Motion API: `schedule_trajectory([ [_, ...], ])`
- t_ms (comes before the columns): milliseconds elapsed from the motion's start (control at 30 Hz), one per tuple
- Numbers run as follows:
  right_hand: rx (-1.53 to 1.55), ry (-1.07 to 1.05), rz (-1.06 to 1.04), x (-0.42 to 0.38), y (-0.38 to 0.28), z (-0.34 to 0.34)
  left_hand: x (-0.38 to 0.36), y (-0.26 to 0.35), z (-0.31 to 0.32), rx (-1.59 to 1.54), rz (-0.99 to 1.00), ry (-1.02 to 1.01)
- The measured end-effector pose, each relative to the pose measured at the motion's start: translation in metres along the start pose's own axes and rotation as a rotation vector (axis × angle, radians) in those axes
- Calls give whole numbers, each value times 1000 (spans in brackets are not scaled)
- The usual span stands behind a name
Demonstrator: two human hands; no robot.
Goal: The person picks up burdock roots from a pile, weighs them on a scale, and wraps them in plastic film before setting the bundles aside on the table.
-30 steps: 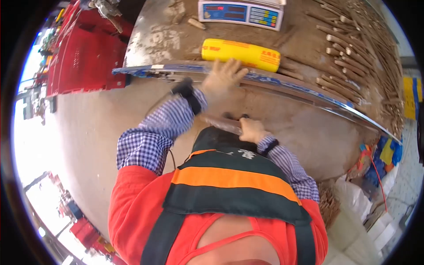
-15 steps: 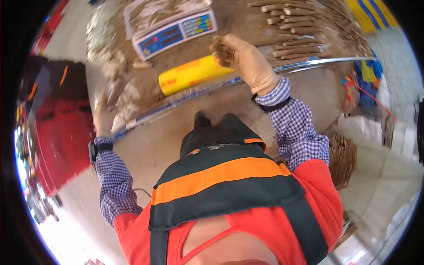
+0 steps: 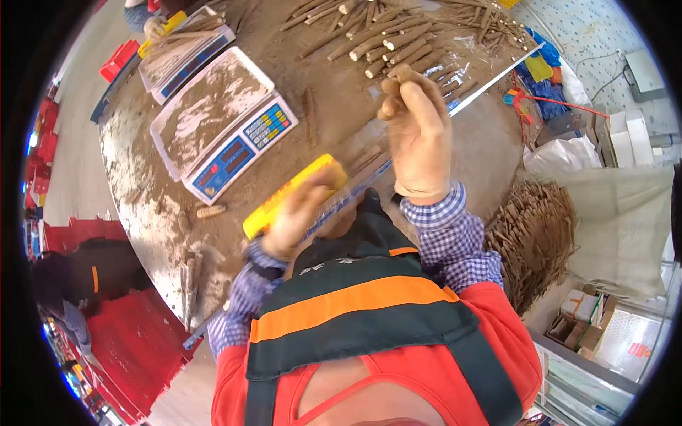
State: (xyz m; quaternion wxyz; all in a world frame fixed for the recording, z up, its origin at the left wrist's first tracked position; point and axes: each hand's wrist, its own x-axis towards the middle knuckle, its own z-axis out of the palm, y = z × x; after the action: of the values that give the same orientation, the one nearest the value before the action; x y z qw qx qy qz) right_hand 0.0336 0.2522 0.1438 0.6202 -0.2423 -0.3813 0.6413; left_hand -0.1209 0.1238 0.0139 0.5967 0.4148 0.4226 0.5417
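A yellow roll with red print (image 3: 264,213) lies near the table's front edge. My left hand (image 3: 302,206) is over the roll's right half, its fingers smeared by motion. To the right, my right hand (image 3: 420,142) is raised at the table edge with its fingers curled in; I cannot tell what, if anything, is in them. Beyond its fingertips lie brown stick-like roots with pale cut ends (image 3: 391,46). Left of the roll stands a digital scale (image 3: 238,153), its wide pan dusted with soil. A short root piece (image 3: 211,211) rests in front of the scale.
A second scale (image 3: 186,67) stands behind the first, with another person's gloved hand (image 3: 154,28) beside it. Roots lie along the table's left front edge (image 3: 190,284). A large root bundle (image 3: 533,238) stands to my right. Red crates (image 3: 135,348) are at the left.
My view has turned, bringing more of the table and the second scale into sight. My left hand has moved from the table's left edge to the yellow roll. My right hand has moved off the roll.
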Motion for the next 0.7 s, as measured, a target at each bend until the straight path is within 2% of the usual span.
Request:
schedule_trajectory([
  [33, 322, -109, 190, 16, 2, -13, 28, 7, 34, -44, 4, -112],
  [67, 323, -104, 178, 30, 4, -26, 53, 13, 62, -89, 6, -225],
  [133, 578, -107, 313, 60, 9, -53, 93, -1, 91, 175, 447, -241],
  [167, 600, -93, 248, 73, 3, -65, 115, -11, 105, -199, 5, -243],
  [200, 653, -20, 255, 84, -8, -78, 131, -20, 116, -259, -56, -291],
  [267, 627, 55, 256, 115, -22, -110, 158, -22, 147, -399, 33, -113],
  [300, 633, 71, 264, 132, -26, -128, 176, -28, 158, -397, 16, -107],
  [367, 562, 264, 179, 166, -34, -162, 209, -42, 179, -340, -84, -150],
  [400, 563, 267, 199, 184, -41, -175, 229, -46, 189, -179, -66, -182],
  [467, 879, 179, 359, 211, -54, -193, 272, -72, 220, -109, 60, -194],
  [500, 998, 179, 416, 221, -62, -191, 294, -80, 235, -79, 68, -271],
  [533, 1003, 194, 445, 228, -65, -192, 312, -87, 248, -53, 72, -344],
  [600, 1129, 84, 407, 242, -69, -194, 341, -95, 262, 24, 66, -321],
  [633, 1240, -8, 493, 248, -73, -197, 354, -98, 265, 108, 73, -334],
  [667, 1253, 7, 510, 255, -74, -211, 362, -101, 268, 190, 73, -351],
  [700, 954, -33, 431, 264, -74, -229, 371, -104, 270, 270, 77, -370],
])
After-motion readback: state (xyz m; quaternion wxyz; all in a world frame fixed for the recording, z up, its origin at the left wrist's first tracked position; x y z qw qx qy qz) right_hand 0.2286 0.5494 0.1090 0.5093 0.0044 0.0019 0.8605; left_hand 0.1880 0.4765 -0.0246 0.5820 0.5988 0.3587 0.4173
